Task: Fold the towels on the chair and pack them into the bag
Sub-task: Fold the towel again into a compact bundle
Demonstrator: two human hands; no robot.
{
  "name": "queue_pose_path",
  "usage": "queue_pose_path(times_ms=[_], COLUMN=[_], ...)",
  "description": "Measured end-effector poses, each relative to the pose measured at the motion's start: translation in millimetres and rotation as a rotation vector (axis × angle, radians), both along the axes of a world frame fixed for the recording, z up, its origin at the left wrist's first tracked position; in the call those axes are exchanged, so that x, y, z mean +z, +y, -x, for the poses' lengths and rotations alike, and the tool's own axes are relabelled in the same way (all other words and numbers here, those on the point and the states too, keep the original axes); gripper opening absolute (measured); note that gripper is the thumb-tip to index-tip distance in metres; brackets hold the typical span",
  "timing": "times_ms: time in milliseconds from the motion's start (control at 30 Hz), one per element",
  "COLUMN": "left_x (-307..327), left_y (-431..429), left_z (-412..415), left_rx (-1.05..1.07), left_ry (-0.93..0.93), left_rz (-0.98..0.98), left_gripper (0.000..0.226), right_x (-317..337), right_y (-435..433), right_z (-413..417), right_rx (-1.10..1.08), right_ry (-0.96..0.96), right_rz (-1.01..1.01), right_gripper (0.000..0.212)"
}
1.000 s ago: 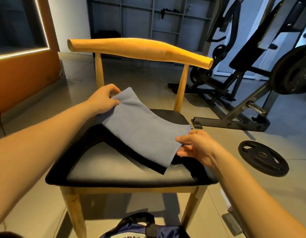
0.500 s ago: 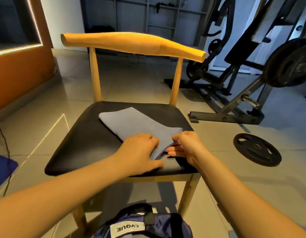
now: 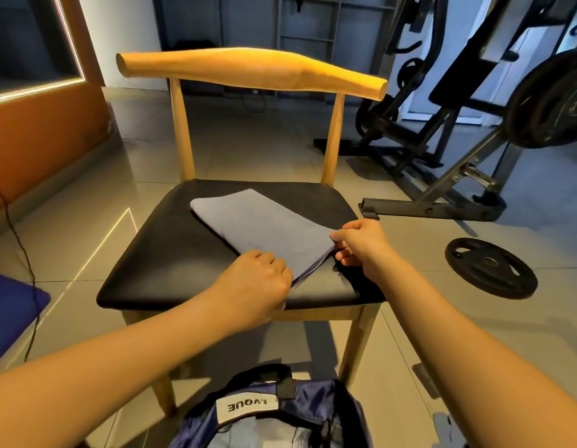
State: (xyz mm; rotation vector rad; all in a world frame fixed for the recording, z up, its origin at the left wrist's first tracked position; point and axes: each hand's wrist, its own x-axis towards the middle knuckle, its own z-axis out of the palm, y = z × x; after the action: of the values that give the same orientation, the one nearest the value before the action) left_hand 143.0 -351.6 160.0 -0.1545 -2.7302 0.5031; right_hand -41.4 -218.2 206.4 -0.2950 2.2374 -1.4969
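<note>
A grey-blue towel (image 3: 267, 227) lies folded in layers on the black seat of a wooden chair (image 3: 170, 253), running from the back left to the front right. My left hand (image 3: 255, 282) sits at the towel's near left corner, fingers curled over the stacked edges. At the near right corner my right hand (image 3: 361, 244) pinches the layers between thumb and fingers. Beneath that hand a dark cloth edge (image 3: 348, 276) shows against the seat. On the floor in front of the chair stands a navy bag (image 3: 316, 405) with black handles, a white label and an open top.
A black weight plate (image 3: 491, 266) lies on the tiled floor to the right, with a weight bench frame (image 3: 442, 208) behind it. A blue cushion (image 3: 9, 315) and a thin cable (image 3: 25, 253) are at the left. An orange wall panel stands at far left.
My left hand carried the towel's far end down to the near end, folding it in half on the seat. Both hands now hold the near corners.
</note>
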Motion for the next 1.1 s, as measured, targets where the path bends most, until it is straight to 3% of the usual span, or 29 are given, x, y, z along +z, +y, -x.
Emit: queue_pose_path(times_ms=[133,267,400,567,700,800,967,1033,1100], left_x=[3.6,25.0,49.3,44.7,6.6,-2.8,-4.0,-0.9,3.4], left_y=[1.7,-4.2,-25.3,-33.7,-10.6,-2.9,-4.5,-3.0,-2.8], left_z=[-3.2,-19.3,-41.7,-63.4,-61.8,-57.0,-64.4,-67.5,-68.9], left_rx=[-0.033,0.065,0.102,0.110,0.239,0.242,0.120,0.151,0.171], left_ry=[0.115,0.228,0.198,-0.082,-0.022,0.076,0.142,0.174,0.201], left_rz=[-0.043,-0.346,-0.424,-0.284,-0.093,-0.054,-0.106,-0.222,-0.361], left_gripper=[0.018,0.026,0.023,0.027,0.050,0.039,0.017,0.017,0.015], right_x=[4.0,13.9,23.5,18.4,10.4,11.2,11.5,12.1,12.1], right_y=[4.6,17.6,28.1,30.2,28.8,29.2,33.4,34.6,34.3], right_z=[0.2,-3.4,-12.5,-24.3,-30.6,-30.6,-31.6,-32.5,-32.0], right_rx=[0.021,0.103,0.250,0.315,0.331,0.316,0.336,0.366,0.353], right_ry=[-0.014,-0.080,-0.185,-0.266,-0.247,-0.225,-0.113,0.059,0.347], right_rz=[0.006,-0.013,-0.036,-0.040,-0.068,-0.074,-0.134,-0.233,-0.302], right_gripper=[0.027,0.026,0.026,0.023,0.018,0.011,0.008,0.004,0.009])
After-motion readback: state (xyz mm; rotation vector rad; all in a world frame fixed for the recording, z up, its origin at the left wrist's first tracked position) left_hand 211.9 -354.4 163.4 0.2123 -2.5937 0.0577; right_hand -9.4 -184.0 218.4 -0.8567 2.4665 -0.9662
